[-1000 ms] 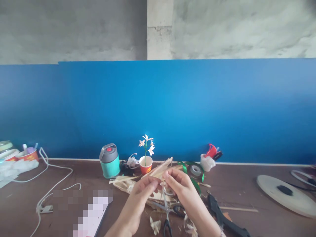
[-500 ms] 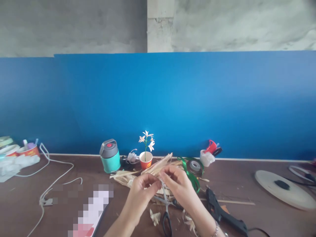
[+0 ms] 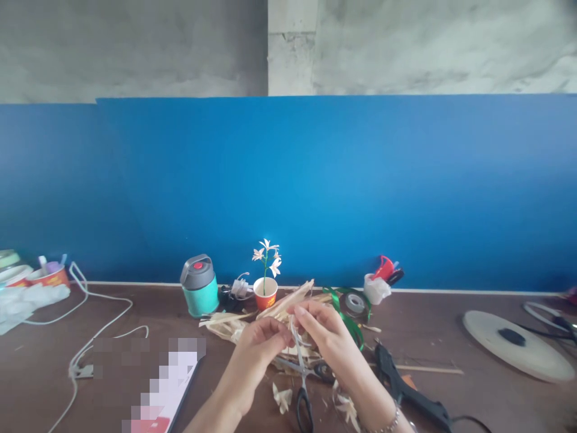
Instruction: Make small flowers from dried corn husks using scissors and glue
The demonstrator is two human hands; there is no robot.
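Note:
My left hand (image 3: pixel 264 343) and my right hand (image 3: pixel 322 331) meet above the middle of the table, fingertips pinched close together. Whatever they pinch is too small and hidden to name. Below them lie open scissors (image 3: pixel 303 385) with black handles, on a heap of pale dried husks (image 3: pixel 225 326). Two pale husk flowers, one a left flower (image 3: pixel 282 397) and one a right flower (image 3: pixel 346 409), rest near the scissors. Behind the hands a red paper cup (image 3: pixel 265 299) holds a green stem with several pale flowers (image 3: pixel 267 249).
A turquoise flask (image 3: pixel 201 294) stands left of the cup. Green ribbon (image 3: pixel 356 334) and a tape roll (image 3: pixel 355 304) lie to the right. A black glue gun (image 3: pixel 408 391) lies beside my right forearm. Further right is a round pale disc (image 3: pixel 487 346); white cables (image 3: pixel 103 325) run at left.
My right fingertips have lifted slightly and stand a little farther from my left ones. The whole view has shifted slightly. Objects on the table stay where they were.

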